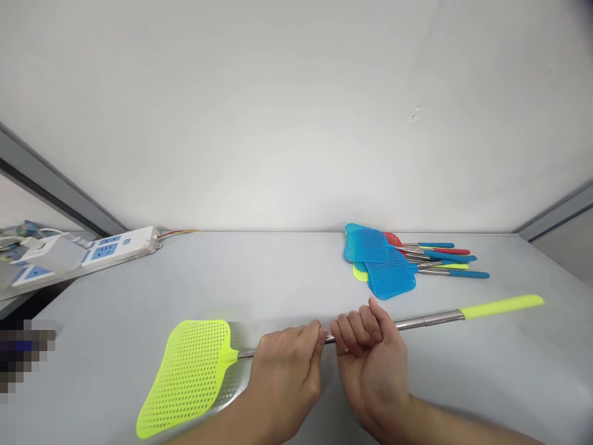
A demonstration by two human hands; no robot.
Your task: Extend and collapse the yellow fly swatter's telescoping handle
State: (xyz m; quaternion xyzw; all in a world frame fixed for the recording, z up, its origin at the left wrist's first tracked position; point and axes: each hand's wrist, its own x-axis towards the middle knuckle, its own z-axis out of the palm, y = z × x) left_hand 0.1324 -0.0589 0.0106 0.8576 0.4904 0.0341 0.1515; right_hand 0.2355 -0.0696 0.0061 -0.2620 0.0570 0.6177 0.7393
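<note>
Swatter (330,339): yellow-green, held crosswise before me over the grey tabletop (259,272), its mesh head (185,377) at left, its handle (503,306) reaching right.
Left hand (290,371): my fist is wrapped round the metal shaft (424,321), on the side nearer the mesh.
Right hand (370,364): my fingers curl over that shaft too, palm facing me, thumb raised, just beside my left.
Pile (391,272): blue, red and yellow-green swatters overlapping near the wall (278,111), handles pointing right.
Power strip (139,241): white with blue sockets (105,250), far left, a white adapter (58,253) on it, thin wires (178,232) at its end.
</note>
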